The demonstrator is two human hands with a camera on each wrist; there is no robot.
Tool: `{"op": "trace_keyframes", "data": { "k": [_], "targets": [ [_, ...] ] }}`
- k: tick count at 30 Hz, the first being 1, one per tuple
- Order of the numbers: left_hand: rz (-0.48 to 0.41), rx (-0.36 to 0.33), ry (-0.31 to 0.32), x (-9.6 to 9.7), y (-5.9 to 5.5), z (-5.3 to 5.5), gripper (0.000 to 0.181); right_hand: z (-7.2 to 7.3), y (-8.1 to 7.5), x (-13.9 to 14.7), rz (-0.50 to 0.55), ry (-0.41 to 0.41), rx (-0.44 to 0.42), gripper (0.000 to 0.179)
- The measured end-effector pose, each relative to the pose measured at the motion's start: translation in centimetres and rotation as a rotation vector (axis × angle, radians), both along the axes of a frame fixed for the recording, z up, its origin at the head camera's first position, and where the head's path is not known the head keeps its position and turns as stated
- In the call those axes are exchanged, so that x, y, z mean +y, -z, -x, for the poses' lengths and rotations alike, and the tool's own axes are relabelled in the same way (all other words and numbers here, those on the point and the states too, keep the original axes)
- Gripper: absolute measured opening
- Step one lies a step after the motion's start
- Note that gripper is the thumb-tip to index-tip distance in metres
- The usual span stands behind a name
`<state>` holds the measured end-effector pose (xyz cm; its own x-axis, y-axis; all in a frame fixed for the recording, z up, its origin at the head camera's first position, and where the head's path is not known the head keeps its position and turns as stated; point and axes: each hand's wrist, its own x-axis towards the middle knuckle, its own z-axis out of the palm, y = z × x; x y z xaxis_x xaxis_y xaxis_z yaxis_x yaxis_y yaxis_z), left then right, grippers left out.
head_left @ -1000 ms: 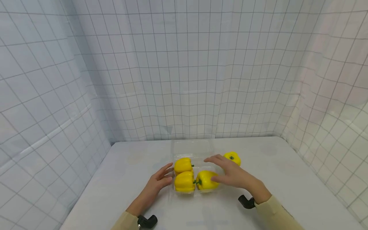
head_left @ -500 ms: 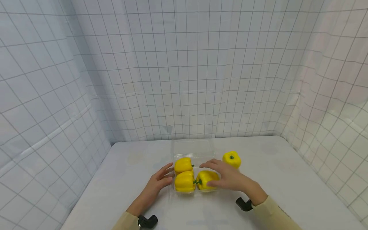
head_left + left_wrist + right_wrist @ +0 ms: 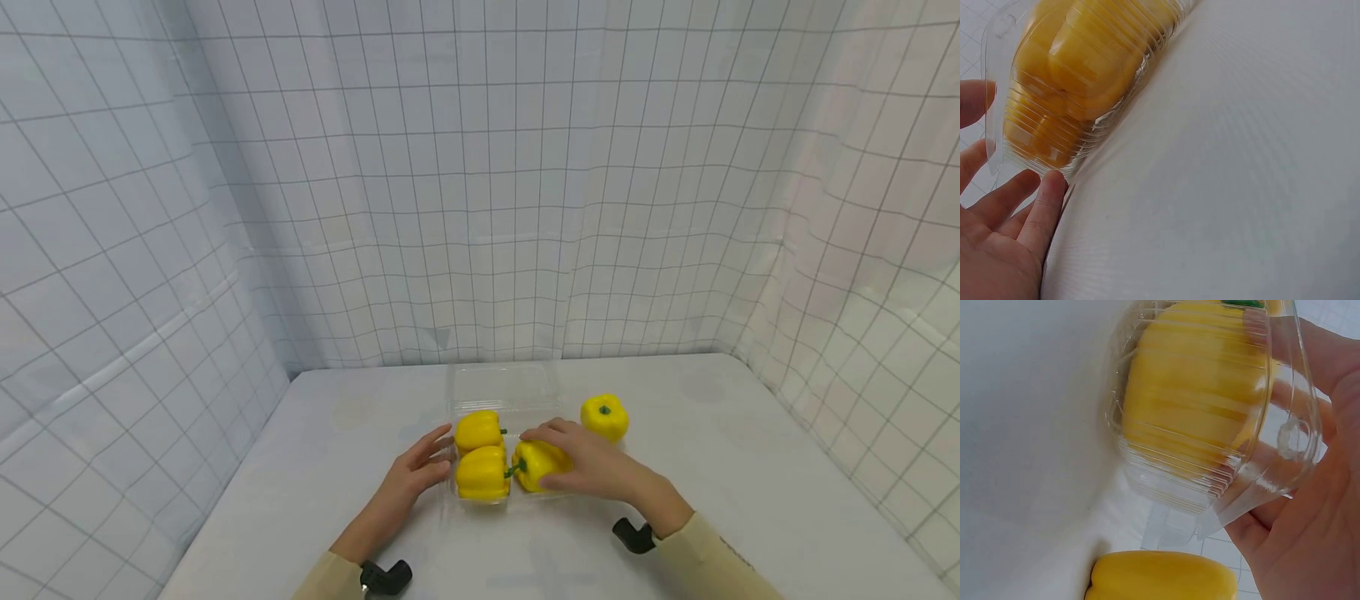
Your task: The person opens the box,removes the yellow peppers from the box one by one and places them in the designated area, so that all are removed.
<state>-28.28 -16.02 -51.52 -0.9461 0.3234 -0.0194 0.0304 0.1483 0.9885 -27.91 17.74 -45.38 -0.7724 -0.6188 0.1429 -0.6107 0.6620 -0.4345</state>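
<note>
A clear plastic clamshell box (image 3: 504, 385) stands with its lid folded back. Two yellow bell peppers, one at the back left (image 3: 477, 432) and one at the front left (image 3: 482, 475), lie inside. My right hand (image 3: 596, 463) reaches over the box's right side and grips a third yellow bell pepper (image 3: 534, 467), thumb in front and fingers behind. In the right wrist view that pepper (image 3: 1194, 394) shows through the ribbed wall. My left hand (image 3: 408, 473) rests against the box's left side, fingers loosely extended. Its fingertips (image 3: 1052, 181) touch the wall low down in the left wrist view.
Another yellow bell pepper (image 3: 604, 418) stands on the white table (image 3: 337, 433) just behind the right hand, outside the box. White grid-patterned curtains (image 3: 480, 208) hang at the back and both sides.
My right hand has moved left and closed round the right pepper, which has tipped slightly, its stem now higher. The left hand stays in place.
</note>
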Motion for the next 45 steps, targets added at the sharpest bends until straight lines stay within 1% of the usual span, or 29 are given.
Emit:
{"op": "trace_keyframes", "data": {
  "k": [7, 12, 19, 30, 36, 41, 45],
  "targets": [
    [0.009, 0.011, 0.003, -0.1, 0.0, 0.0, 0.063, 0.1, 0.2, 0.0, -0.013, 0.008, 0.028, 0.064],
    [0.013, 0.014, 0.009, 0.0, 0.0, -0.1, 0.063, 0.0, 0.1, -0.1, -0.023, 0.009, 0.03, 0.068],
    [-0.011, 0.018, 0.014, 0.1, -0.1, -0.2, 0.062, -0.1, 0.1, 0.0, -0.044, 0.0, 0.062, 0.07],
    [-0.008, 0.036, 0.029, 0.1, 0.0, -0.3, 0.06, -0.3, 0.0, 0.1, -0.022, 0.011, 0.056, 0.071],
    [0.009, 0.044, 0.042, 0.0, 0.2, -0.1, 0.062, -0.4, -0.4, 0.1, 0.001, 0.006, 0.07, 0.07],
    [0.006, 0.044, 0.038, -0.1, 0.1, -0.1, 0.061, -0.3, -0.7, 0.1, -0.007, 0.008, 0.09, 0.07],
    [0.001, 0.045, 0.03, -0.2, 0.0, -0.2, 0.059, -0.3, -0.9, 0.2, 0.009, 0.004, 0.105, 0.069]
  ]
}}
